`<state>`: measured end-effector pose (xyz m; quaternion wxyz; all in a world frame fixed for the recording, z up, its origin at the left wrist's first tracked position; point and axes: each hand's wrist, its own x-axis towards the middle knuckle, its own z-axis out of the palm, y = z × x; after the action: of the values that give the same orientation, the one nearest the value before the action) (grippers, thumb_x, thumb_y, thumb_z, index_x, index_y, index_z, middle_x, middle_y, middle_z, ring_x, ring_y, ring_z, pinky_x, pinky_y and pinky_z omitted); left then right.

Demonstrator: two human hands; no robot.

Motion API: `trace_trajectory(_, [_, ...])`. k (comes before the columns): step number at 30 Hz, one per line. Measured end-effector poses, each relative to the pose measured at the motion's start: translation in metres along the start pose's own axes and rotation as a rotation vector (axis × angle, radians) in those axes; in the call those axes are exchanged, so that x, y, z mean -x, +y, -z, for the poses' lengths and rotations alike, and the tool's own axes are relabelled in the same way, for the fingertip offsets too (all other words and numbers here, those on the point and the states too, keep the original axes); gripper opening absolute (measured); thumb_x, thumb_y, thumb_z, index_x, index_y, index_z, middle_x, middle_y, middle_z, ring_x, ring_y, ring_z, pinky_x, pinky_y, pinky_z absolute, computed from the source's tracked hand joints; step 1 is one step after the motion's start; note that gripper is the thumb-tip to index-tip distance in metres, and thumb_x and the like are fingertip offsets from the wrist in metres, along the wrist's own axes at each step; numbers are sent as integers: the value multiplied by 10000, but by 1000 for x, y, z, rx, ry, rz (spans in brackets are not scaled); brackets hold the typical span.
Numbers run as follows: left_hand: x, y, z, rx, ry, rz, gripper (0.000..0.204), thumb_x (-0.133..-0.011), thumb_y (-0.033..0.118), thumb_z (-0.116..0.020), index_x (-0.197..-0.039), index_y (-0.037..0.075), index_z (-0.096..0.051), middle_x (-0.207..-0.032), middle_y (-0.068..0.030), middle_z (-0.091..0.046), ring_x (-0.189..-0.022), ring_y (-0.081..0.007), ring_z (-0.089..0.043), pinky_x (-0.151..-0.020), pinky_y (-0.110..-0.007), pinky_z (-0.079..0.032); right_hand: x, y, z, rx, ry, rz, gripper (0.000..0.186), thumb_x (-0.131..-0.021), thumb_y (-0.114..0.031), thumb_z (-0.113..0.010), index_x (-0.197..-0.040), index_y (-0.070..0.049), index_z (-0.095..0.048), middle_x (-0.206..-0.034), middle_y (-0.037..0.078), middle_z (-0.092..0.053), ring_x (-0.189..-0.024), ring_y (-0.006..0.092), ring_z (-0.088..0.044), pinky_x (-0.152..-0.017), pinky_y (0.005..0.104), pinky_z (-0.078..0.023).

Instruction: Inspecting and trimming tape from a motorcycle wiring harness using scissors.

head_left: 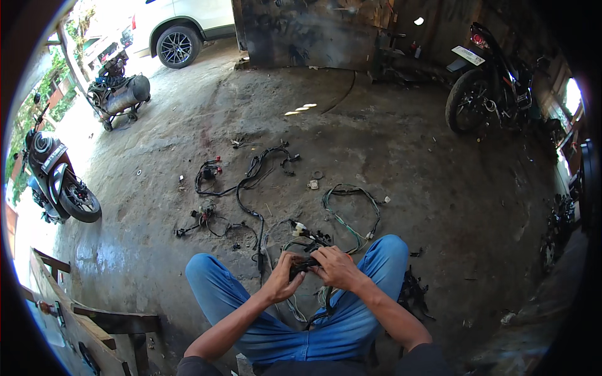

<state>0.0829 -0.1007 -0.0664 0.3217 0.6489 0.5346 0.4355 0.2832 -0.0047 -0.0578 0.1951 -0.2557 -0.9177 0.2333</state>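
Observation:
Between my knees, my left hand (286, 276) and my right hand (334, 267) meet around a dark bundle of a wiring harness (303, 267). The left fingers curl round its left side, and the right fingers pinch it from above; the exact spot they grip is partly hidden. Pale connectors (299, 229) and black plugs stick out just beyond my hands. Loose green and white wires hang below toward my lap. Ahead on the floor lies a long black-wrapped harness branch (241, 191) with several plugs. A looped cable with white connectors (353, 187) rests to the right.
A metal washer-like ring (318, 175) and a small pale part (313, 185) lie ahead. Motorcycles stand at left (61, 175) and far right (480, 88). An air compressor (122, 94) and a white car (182, 25) are at the back left. A wooden bench (116, 321) is near left.

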Motion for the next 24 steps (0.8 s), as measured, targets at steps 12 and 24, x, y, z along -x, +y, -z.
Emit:
trace_trajectory(12, [-44, -28, 129, -525, -172, 305, 187, -853, 202, -767, -978, 65, -743, -814, -134, -714, -728, -286, -674, -670, -388, -501, -6, 2, 54, -224, 328, -274, 297, -876, -318, -669, -854, -26, -622, -710, 123, -605, -613, 297, -608, -581, 390, -478])
trace_trajectory(24, [-79, 11, 156, -930, 248, 25, 532, -719, 98, -704, -1233, 47, -576, -1217, -173, -465, -1215, -372, -422, -1109, -478, -313, -14, 2, 16, -589, 439, -493, 237, -852, -230, -669, -794, -10, -600, -564, 63, -445, -535, 83, -428, -494, 317, -358])
